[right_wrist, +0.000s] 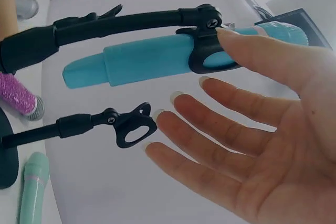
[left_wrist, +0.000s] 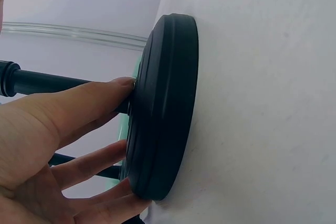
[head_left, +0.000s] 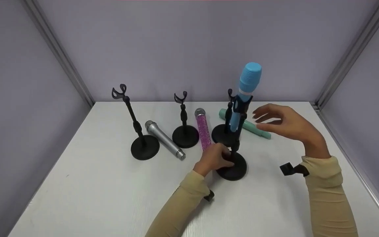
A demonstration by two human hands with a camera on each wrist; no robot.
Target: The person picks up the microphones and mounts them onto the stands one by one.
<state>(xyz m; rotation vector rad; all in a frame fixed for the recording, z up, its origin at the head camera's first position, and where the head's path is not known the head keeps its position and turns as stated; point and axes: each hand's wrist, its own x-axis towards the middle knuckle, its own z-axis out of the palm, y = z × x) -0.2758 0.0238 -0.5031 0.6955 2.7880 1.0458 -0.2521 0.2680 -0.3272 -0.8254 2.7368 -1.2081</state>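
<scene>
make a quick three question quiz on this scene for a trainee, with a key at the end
1. How many microphones lie on the white table?
2. Which hand touches the stand base below the blue microphone: A) left, B) right, C) neither?
3. True or false: the right hand grips the blue microphone.

Key
1. Three: the silver one, purple one and green one.
2. A, the left hand.
3. False: it is open beside it.
</scene>
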